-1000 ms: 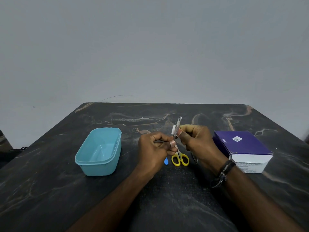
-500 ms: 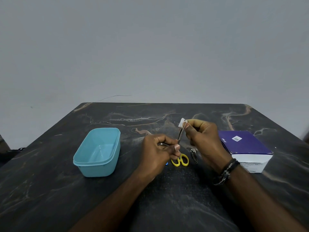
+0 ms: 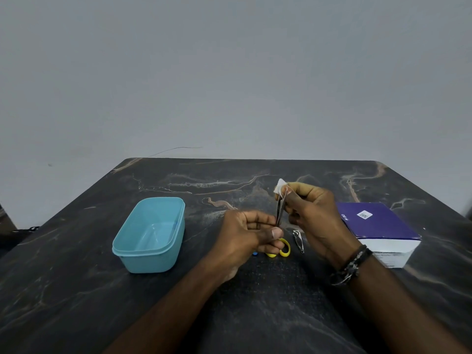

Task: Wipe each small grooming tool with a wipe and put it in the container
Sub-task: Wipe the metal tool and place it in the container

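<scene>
My left hand (image 3: 249, 232) pinches the lower end of a thin metal tool, tweezers by their look (image 3: 280, 210), held nearly upright above the table. My right hand (image 3: 310, 213) pinches a small white wipe (image 3: 279, 186) round the tool's upper tip. A teal container (image 3: 150, 232) stands to the left with nothing visible inside. On the table below my hands lie yellow-handled scissors (image 3: 283, 249), a metal nail clipper (image 3: 298, 240) and a small blue item (image 3: 254, 253), mostly hidden by my left hand.
A purple and white box (image 3: 378, 229) sits at the right by my right wrist. The dark marbled table (image 3: 102, 302) ends at a grey wall behind. A dark object lies off the table's left edge.
My right hand slid the wipe up along the tool from near its middle to its tip. My left hand kept its hold on the lower end.
</scene>
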Action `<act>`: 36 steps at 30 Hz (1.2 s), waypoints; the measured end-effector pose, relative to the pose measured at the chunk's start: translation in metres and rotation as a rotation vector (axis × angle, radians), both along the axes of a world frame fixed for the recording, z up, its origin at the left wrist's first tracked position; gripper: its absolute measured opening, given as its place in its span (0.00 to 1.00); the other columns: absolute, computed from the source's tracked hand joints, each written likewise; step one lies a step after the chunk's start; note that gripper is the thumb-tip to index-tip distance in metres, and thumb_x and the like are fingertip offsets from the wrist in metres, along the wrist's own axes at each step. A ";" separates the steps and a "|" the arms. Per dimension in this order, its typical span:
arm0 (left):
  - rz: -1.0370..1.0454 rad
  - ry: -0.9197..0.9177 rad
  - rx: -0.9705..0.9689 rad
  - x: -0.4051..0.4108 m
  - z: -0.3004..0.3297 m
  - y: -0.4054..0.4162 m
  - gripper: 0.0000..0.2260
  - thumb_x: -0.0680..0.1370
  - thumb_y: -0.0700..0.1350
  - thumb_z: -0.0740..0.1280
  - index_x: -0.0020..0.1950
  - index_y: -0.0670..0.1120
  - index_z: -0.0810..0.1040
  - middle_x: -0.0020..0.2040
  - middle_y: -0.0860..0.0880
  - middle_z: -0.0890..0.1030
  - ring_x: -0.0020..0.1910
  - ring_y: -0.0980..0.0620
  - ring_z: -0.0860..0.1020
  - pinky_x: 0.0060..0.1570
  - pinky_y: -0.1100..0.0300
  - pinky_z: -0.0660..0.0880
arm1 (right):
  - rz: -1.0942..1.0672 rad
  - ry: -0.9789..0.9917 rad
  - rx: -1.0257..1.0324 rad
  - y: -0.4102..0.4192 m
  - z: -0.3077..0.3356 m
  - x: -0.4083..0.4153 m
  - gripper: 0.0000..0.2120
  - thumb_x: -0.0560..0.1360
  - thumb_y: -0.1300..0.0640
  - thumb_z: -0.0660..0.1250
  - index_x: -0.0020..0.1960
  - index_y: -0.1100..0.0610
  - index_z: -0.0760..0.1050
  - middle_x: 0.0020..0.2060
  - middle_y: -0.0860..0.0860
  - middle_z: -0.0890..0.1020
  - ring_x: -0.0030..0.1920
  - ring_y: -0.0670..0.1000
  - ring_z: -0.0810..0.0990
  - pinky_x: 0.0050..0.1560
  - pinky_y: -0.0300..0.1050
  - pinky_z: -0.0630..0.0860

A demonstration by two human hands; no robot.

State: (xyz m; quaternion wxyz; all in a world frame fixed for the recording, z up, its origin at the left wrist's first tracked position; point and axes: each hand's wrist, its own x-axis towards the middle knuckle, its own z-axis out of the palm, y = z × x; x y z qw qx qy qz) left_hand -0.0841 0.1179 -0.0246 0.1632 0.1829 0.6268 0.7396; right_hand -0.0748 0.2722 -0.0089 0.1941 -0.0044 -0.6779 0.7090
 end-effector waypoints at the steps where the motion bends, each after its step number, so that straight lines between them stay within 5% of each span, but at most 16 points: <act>1: -0.002 -0.002 0.001 0.000 0.000 0.000 0.10 0.71 0.30 0.73 0.50 0.33 0.79 0.36 0.41 0.84 0.31 0.48 0.83 0.34 0.59 0.82 | -0.027 0.009 -0.029 0.000 0.001 0.000 0.08 0.78 0.59 0.66 0.44 0.60 0.82 0.33 0.56 0.71 0.29 0.47 0.65 0.25 0.36 0.63; 6: 0.029 -0.007 0.023 0.002 -0.001 0.001 0.09 0.70 0.30 0.73 0.49 0.33 0.79 0.35 0.40 0.83 0.30 0.48 0.83 0.33 0.59 0.82 | -0.148 0.023 -0.148 0.001 0.004 -0.001 0.07 0.78 0.59 0.67 0.43 0.57 0.82 0.30 0.52 0.74 0.29 0.46 0.66 0.29 0.40 0.63; 13: 0.147 -0.031 0.133 -0.003 0.001 -0.001 0.07 0.71 0.31 0.72 0.48 0.36 0.80 0.38 0.39 0.85 0.34 0.46 0.84 0.36 0.58 0.82 | -0.118 -0.014 -0.068 -0.002 0.002 0.003 0.07 0.77 0.58 0.68 0.43 0.58 0.83 0.37 0.58 0.76 0.31 0.47 0.67 0.28 0.38 0.64; 22: 0.171 -0.005 0.139 -0.004 0.000 -0.001 0.07 0.71 0.32 0.72 0.47 0.37 0.80 0.38 0.39 0.85 0.34 0.46 0.84 0.36 0.58 0.82 | -0.112 -0.004 -0.014 -0.011 0.001 0.006 0.07 0.76 0.58 0.69 0.42 0.60 0.83 0.26 0.52 0.69 0.28 0.50 0.62 0.27 0.42 0.61; 36: 0.182 0.083 0.077 -0.007 -0.005 -0.001 0.04 0.72 0.32 0.72 0.45 0.33 0.81 0.36 0.37 0.83 0.32 0.46 0.83 0.34 0.59 0.82 | 0.007 0.046 0.206 -0.014 0.000 0.005 0.07 0.78 0.63 0.66 0.48 0.64 0.82 0.22 0.40 0.77 0.25 0.37 0.74 0.28 0.27 0.68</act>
